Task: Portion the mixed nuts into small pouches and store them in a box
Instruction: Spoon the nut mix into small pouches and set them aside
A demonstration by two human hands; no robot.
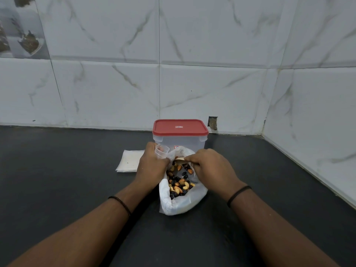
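Nuts [180,182] sit in open bag [183,201] before lidded box [180,136]. Left hand [151,162] grip pinches small pouch [161,151]; right hand [210,166] grip clasps scoop [180,160]. Scooping step; next: tip into pouch mouth.

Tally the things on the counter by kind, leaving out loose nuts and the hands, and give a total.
Box with red lid: 1
Big bag of mixed nuts: 1
Small clear pouch, held by the left hand: 1
Spoon, held by the right hand: 1
Stack of empty pouches: 1, sheets uncountable
Total: 5
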